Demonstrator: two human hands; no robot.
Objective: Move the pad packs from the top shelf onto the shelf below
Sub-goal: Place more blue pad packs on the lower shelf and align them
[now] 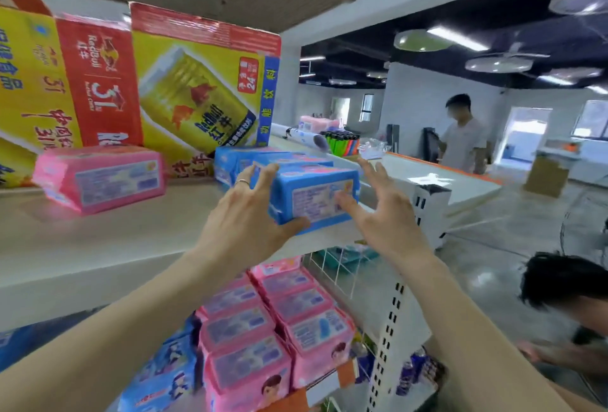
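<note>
A blue pad pack [314, 196] lies at the right front corner of the top shelf [131, 240]. My left hand [243, 224] grips its left end, thumb under the front edge and fingers on top. My right hand [381, 211] is spread wide at the pack's right end, with the thumb touching its front face. A second blue pack [243, 156] lies just behind it. A pink pad pack [102, 178] rests further left on the same shelf. The shelf below holds rows of pink pad packs [283, 322] and blue packs [161, 375].
Red Bull cartons [197, 92] stand along the back of the top shelf. A white perforated upright [391, 329] ends the shelving at right. A person [464, 138] stands behind a white counter [437, 181]; another person's head [562, 280] is low at right.
</note>
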